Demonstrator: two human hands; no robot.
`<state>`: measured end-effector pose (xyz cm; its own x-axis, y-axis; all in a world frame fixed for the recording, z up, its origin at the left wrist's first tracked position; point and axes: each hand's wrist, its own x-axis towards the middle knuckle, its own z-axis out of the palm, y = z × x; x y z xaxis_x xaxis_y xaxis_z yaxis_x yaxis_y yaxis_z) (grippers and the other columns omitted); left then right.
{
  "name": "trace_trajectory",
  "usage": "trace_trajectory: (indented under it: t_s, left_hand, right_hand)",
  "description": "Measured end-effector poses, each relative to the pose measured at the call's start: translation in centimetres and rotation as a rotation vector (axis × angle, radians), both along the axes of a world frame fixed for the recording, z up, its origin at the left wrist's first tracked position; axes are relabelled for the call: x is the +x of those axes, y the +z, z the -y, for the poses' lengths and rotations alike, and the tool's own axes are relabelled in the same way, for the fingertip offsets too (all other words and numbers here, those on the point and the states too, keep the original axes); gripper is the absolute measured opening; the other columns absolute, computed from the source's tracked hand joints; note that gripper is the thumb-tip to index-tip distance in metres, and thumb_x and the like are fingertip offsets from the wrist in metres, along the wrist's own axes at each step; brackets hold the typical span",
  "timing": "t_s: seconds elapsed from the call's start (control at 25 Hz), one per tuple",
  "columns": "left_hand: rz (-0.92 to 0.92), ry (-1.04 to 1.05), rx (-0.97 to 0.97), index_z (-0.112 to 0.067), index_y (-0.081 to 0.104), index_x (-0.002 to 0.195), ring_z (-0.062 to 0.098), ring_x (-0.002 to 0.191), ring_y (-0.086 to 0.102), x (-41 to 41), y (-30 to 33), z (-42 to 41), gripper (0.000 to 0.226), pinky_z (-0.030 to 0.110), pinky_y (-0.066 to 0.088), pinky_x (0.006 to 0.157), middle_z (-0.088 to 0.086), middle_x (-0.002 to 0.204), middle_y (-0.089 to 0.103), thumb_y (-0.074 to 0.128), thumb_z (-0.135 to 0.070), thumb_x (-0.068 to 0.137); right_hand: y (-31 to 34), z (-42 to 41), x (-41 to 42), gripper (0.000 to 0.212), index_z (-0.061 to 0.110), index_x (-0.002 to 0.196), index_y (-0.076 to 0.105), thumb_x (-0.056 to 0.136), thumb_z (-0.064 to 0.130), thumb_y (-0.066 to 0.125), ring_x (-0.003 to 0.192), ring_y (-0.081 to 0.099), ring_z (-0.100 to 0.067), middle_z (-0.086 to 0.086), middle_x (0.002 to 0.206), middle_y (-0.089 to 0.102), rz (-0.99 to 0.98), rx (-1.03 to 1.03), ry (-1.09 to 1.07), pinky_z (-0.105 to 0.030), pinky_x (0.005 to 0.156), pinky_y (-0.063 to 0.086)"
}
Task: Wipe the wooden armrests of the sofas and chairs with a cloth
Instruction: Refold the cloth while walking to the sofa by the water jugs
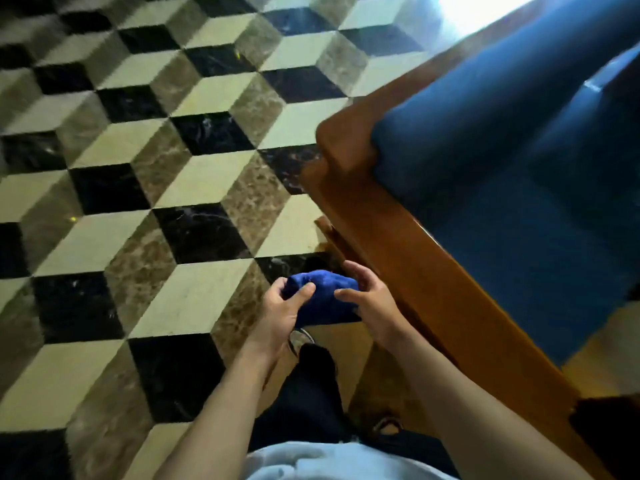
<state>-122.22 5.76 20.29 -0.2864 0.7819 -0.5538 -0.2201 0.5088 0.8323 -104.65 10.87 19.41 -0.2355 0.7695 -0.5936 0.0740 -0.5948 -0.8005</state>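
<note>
A bunched blue cloth [320, 296] is held in front of me between both hands, above the floor. My left hand [280, 310] grips its left end with thumb and fingers. My right hand [369, 299] holds its right side, fingers curled around it. Just right of the hands runs the polished wooden armrest [391, 237] of a sofa with blue cushions [512, 168]. The armrest slants from the upper middle down to the lower right. The cloth is close to the wood but not touching it.
The floor [145, 174] is marble tiled in a black, cream and brown cube pattern, filling the left side. My legs in dark trousers and one shoe [300, 339] stand below the hands. Bright glare [485, 5] sits at the top right.
</note>
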Motion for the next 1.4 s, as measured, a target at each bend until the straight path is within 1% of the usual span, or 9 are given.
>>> trace_trajectory:
  t_s: [0.28, 0.48, 0.56, 0.64, 0.8, 0.92, 1.0, 1.2, 1.4]
  left_hand:
    - [0.160, 0.194, 0.164, -0.022, 0.062, 0.094, 0.033, 0.094, 0.071, -15.3, 5.2, -3.4, 0.029, 0.046, 0.059, 0.080, 0.018, 0.104, 0.073, 0.073, -0.007, 0.073]
    - [0.478, 0.266, 0.063, -0.006, 0.071, 0.119, 0.036, 0.120, 0.064, -22.9, 6.1, -8.5, 0.053, 0.049, 0.045, 0.108, 0.025, 0.126, 0.068, 0.059, -0.051, 0.092]
    - [0.487, 0.265, 0.091, -0.011, 0.080, 0.102, 0.032, 0.107, 0.068, -25.8, 6.6, -11.7, 0.041, 0.043, 0.049, 0.100, 0.018, 0.111, 0.075, 0.061, -0.046, 0.092]
    - [0.370, 0.268, 0.133, -0.019, 0.073, 0.073, 0.024, 0.083, 0.066, -28.6, 7.2, -15.6, 0.007, 0.032, 0.053, 0.075, 0.007, 0.084, 0.073, 0.070, -0.023, 0.078]
    - [0.070, 0.233, 0.160, -0.025, 0.049, 0.059, 0.010, 0.058, 0.051, -34.5, 8.8, -24.2, 0.028, 0.021, 0.042, 0.051, -0.006, 0.061, 0.054, 0.071, -0.009, 0.066]
    - [-0.129, 0.120, 0.136, -0.025, 0.041, 0.057, 0.010, 0.056, 0.036, -39.2, 10.4, -32.8, 0.039, 0.024, 0.031, 0.051, -0.007, 0.058, 0.040, 0.075, -0.014, 0.072]
    - [-0.193, 0.043, 0.105, -0.023, 0.041, 0.063, 0.008, 0.057, 0.036, -41.8, 11.6, -39.1, 0.040, 0.022, 0.032, 0.053, -0.005, 0.060, 0.040, 0.074, -0.009, 0.081]
    - [-0.422, -0.078, 0.071, -0.014, 0.050, 0.076, 0.017, 0.058, 0.041, -46.8, 14.9, -55.1, 0.032, 0.028, 0.037, 0.052, 0.011, 0.071, 0.045, 0.067, 0.012, 0.082]
    - [-0.593, -0.309, 0.297, -0.019, 0.064, 0.088, 0.003, 0.062, 0.058, -47.5, 16.6, -71.3, 0.027, 0.016, 0.049, 0.062, 0.002, 0.078, 0.065, 0.066, 0.007, 0.081]
  right_hand:
    - [4.5, -10.5, -16.1, 0.022, 0.011, 0.101, 0.070, 0.083, 0.009, 0.082, 0.081, 0.067, -0.021, -0.012, 0.091, 0.074, 0.207, 0.401, 0.520, -0.051, 0.078, 0.057]
    - [6.7, -16.8, -26.1, 0.045, 0.012, 0.085, 0.047, 0.076, -0.030, 0.056, 0.074, 0.062, -0.007, -0.004, 0.085, 0.059, -0.082, 0.326, 0.498, -0.025, 0.064, 0.047]
    - [7.5, -20.2, -29.0, 0.046, 0.010, 0.085, 0.047, 0.069, -0.032, 0.052, 0.080, 0.067, -0.005, -0.007, 0.094, 0.063, -0.186, 0.309, 0.446, -0.020, 0.064, 0.051]
    - [8.1, -24.2, -31.6, 0.041, 0.012, 0.093, 0.055, 0.065, -0.018, 0.057, 0.085, 0.064, -0.011, -0.007, 0.099, 0.065, -0.145, 0.343, 0.402, -0.019, 0.064, 0.050]
    - [6.4, -33.5, -36.4, 0.046, 0.012, 0.127, 0.063, 0.084, -0.003, 0.071, 0.106, 0.064, -0.023, -0.008, 0.116, 0.067, 0.209, 0.384, 0.539, -0.036, 0.092, 0.055]
    - [5.2, -42.2, -40.1, 0.016, 0.005, 0.088, 0.073, 0.086, 0.021, 0.071, 0.074, 0.060, -0.020, -0.006, 0.076, 0.064, 0.424, 0.431, 0.740, -0.039, 0.070, 0.050]
    - [5.6, -47.9, -42.1, 0.029, -0.001, 0.072, 0.065, 0.087, 0.024, 0.066, 0.061, 0.047, -0.019, -0.006, 0.062, 0.050, 0.423, 0.359, 0.744, -0.035, 0.059, 0.036]
    - [9.2, -60.5, -41.6, 0.006, 0.010, 0.087, 0.057, 0.085, 0.005, 0.060, 0.062, 0.056, -0.031, -0.017, 0.076, 0.055, 0.026, 0.047, 0.402, -0.036, 0.053, 0.040]
    - [11.5, -71.3, -38.2, 0.059, 0.018, 0.119, 0.067, 0.066, -0.006, 0.059, 0.088, 0.072, -0.026, -0.015, 0.111, 0.071, -0.454, -0.008, 0.206, -0.033, 0.065, 0.059]
